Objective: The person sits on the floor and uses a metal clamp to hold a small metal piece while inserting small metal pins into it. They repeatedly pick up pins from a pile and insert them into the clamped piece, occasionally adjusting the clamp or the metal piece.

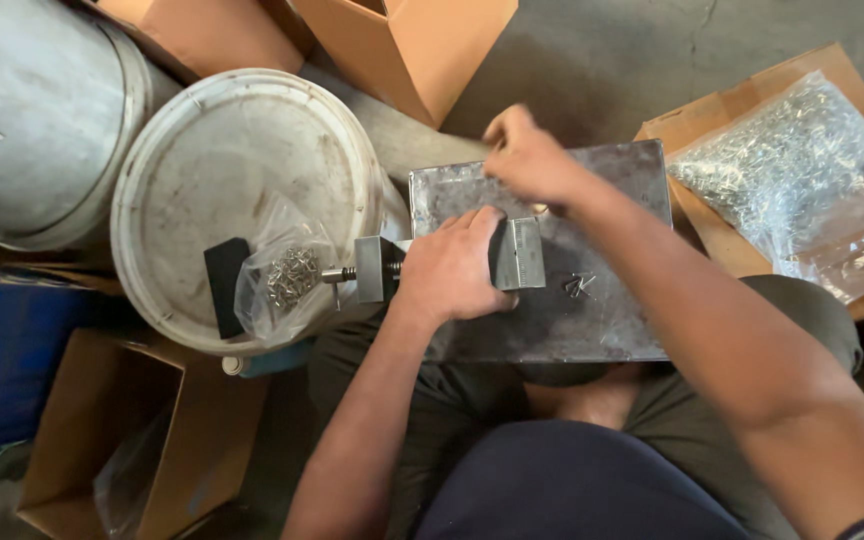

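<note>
1. The left hand (449,268) lies curled over a small metal vise (518,253) on the steel plate (602,320).
2. The right hand (530,157), blurred (grip unclear), hovers just beyond it.
3. Loose small metal pins (579,286) lie right of the left hand.

A workshop floor: bare grey concrete (602,60), brown cardboard boxes (412,45), dirty white plastic buckets (222,150), a clear bag of small metal parts (792,170).
</note>
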